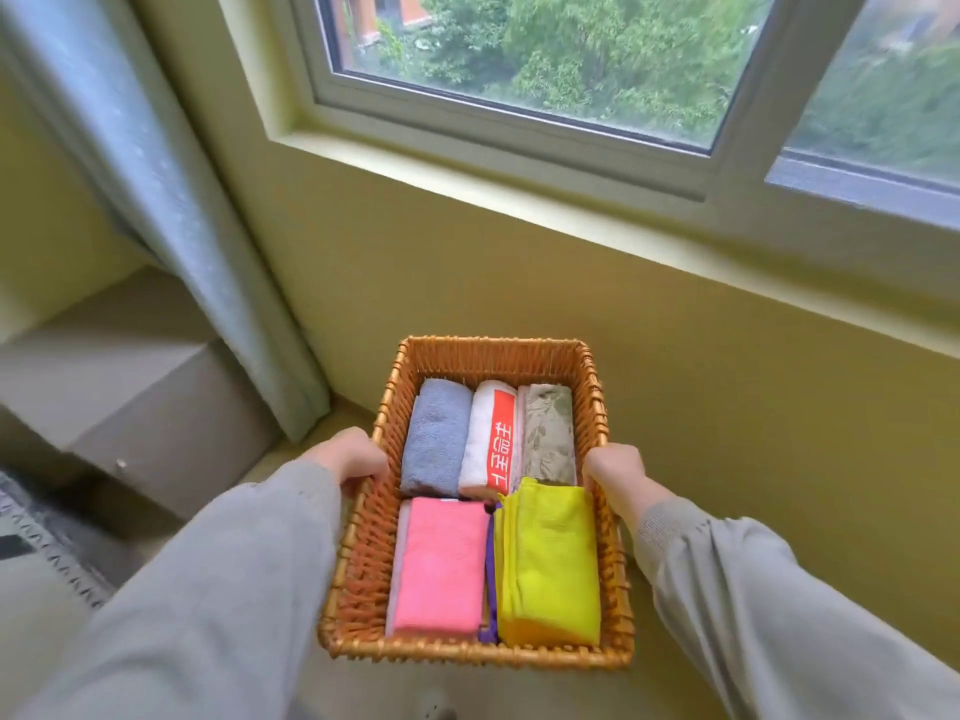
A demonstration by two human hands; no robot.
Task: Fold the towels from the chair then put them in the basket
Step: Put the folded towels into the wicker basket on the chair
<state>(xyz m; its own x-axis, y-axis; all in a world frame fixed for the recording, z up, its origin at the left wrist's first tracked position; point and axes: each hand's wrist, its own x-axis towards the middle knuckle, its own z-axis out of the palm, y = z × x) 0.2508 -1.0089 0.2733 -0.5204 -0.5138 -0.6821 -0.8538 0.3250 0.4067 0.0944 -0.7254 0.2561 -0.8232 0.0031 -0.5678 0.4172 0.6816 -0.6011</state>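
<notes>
Gripping the basket (493,350) by its left and right rims, the left hand (353,457) and right hand (615,467) hold it before the wall (519,283) under the window (519,59); keeping it level should spare the folded towels (441,563) inside.

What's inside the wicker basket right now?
Folded towels fill the basket: grey towel, white towel with a red band, and leaf-patterned towel in the far row; pink towel and yellow towel nearer, a purple edge between them. Anything beneath is covered.
</notes>
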